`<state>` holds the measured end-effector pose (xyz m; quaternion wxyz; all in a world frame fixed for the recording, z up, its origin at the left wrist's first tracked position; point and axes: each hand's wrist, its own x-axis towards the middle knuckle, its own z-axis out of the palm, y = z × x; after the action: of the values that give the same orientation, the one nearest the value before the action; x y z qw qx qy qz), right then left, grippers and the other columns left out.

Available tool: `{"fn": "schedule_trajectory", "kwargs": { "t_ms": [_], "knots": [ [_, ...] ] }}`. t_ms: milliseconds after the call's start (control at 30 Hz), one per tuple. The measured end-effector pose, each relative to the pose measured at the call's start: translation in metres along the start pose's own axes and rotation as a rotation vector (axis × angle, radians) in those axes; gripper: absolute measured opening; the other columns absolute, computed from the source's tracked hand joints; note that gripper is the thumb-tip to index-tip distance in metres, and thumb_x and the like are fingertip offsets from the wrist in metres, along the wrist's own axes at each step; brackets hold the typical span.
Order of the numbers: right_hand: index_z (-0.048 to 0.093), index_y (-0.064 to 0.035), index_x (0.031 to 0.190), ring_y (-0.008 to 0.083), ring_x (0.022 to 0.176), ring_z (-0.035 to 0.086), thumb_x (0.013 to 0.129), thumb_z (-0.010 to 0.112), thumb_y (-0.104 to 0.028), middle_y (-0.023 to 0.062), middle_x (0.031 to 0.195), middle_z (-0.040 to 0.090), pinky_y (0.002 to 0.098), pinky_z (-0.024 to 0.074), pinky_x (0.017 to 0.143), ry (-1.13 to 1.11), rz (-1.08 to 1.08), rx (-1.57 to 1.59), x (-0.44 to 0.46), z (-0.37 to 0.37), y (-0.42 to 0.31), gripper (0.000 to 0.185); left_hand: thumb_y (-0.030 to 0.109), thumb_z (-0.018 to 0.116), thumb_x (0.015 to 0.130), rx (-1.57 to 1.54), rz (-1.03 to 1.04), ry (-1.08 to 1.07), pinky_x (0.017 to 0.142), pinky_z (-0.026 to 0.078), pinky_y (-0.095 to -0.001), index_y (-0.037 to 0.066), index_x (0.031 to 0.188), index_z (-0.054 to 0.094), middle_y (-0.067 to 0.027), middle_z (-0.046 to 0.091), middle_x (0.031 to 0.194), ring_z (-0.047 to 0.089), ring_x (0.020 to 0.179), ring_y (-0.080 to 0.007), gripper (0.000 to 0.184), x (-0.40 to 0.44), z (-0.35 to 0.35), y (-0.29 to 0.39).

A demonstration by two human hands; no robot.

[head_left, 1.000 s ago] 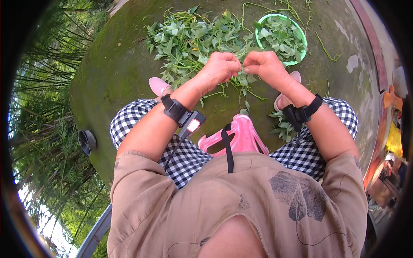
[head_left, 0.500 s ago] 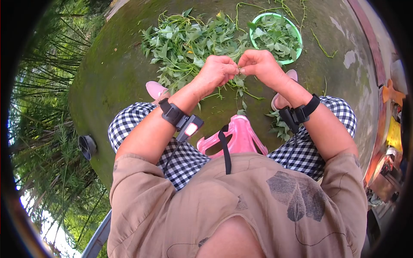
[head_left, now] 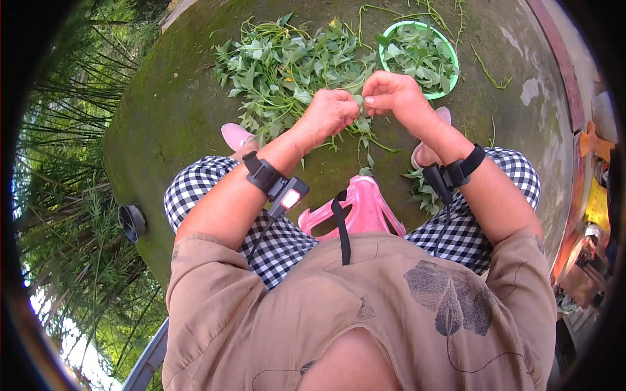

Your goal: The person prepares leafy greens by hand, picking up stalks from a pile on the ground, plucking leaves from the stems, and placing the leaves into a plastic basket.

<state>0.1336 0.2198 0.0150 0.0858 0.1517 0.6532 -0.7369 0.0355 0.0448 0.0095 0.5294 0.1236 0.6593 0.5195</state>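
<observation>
Between my knees, above the ground, my left hand (head_left: 331, 115) is closed round a leafy green stem (head_left: 368, 161) that seems to trail below it. My right hand (head_left: 399, 99) is just beside it, thumb and fingers pinched at a small green leaf (head_left: 358, 100) between the two hands. The exact grip at the fingertips is too small to make out. Beyond my left hand spreads a heap of leafy green vines (head_left: 287, 62). Behind my right hand is a light green basket (head_left: 454, 57) filled with picked leaves (head_left: 420, 58).
A pink plastic stool (head_left: 365, 195) stands between my legs. Loose leaves (head_left: 424, 192) lie by my right foot, and bare stems (head_left: 486, 67) are scattered around the basket. The mossy concrete ground (head_left: 156, 117) ends at greenery on the left. Assorted items (head_left: 596, 202) line the right edge.
My hands have drawn slightly apart; they met at the fingertips before. My left hand has shifted a little left and down, and a leaf now shows between them.
</observation>
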Motion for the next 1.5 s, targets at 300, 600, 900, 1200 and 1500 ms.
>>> {"fn": "schedule_trajectory", "kwargs": {
  "t_ms": [300,600,900,1200,1500],
  "knots": [
    [0.061,-0.0059,0.093,0.0121,0.071,0.065,0.087,0.063,-0.012,0.0042,0.081,0.067,0.0232,0.0488,0.065,0.304,-0.017,0.050,0.006,-0.044,-0.024,0.009,0.009,0.061,0.078,-0.036,-0.213,0.055,0.035,0.030,-0.0239,0.003,0.070,0.059,-0.0038,0.056,0.061,0.046,0.042,-0.0086,0.011,0.008,-0.009,-0.026],
    [0.067,0.0008,0.091,0.0118,0.055,0.056,0.077,0.069,-0.004,0.0054,0.074,0.065,0.0260,0.0470,0.051,0.826,0.098,-0.158,0.010,-0.089,0.000,0.015,0.005,0.047,0.090,-0.769,-0.330,-0.094,0.055,0.044,-0.0290,0.002,0.112,0.048,-0.0104,0.063,0.085,0.055,0.060,-0.0144,0.022,0.017,-0.023,-0.036],
    [0.062,-0.0052,0.099,0.0091,0.063,0.059,0.082,0.070,-0.015,0.0008,0.077,0.063,0.0213,0.0434,0.056,0.080,0.142,0.034,-0.007,0.037,0.007,0.021,0.002,0.044,0.093,-1.043,-0.076,0.003,0.068,0.048,-0.0338,0.001,0.117,0.043,-0.0149,0.059,0.095,0.057,0.074,-0.0218,0.025,0.024,-0.034,-0.004],
    [0.061,-0.0026,0.088,0.0099,0.058,0.059,0.084,0.068,-0.010,0.0029,0.074,0.063,0.0221,0.0467,0.052,0.369,0.083,0.224,0.009,0.054,-0.014,0.010,0.002,0.048,0.092,-1.080,0.006,0.079,0.078,0.051,-0.0358,-0.001,0.113,0.046,-0.0161,0.057,0.099,0.057,0.089,-0.0261,0.021,0.024,-0.024,0.007],
    [0.061,-0.0024,0.086,0.0106,0.058,0.059,0.085,0.066,-0.009,0.0033,0.073,0.062,0.0226,0.0477,0.054,0.387,0.075,0.159,0.017,0.043,-0.011,0.008,0.012,0.056,0.092,-1.012,-0.047,0.158,0.077,0.050,-0.0383,0.000,0.099,0.054,-0.0154,0.058,0.096,0.059,0.088,-0.0267,0.014,0.021,-0.019,0.004]
  ]
}}
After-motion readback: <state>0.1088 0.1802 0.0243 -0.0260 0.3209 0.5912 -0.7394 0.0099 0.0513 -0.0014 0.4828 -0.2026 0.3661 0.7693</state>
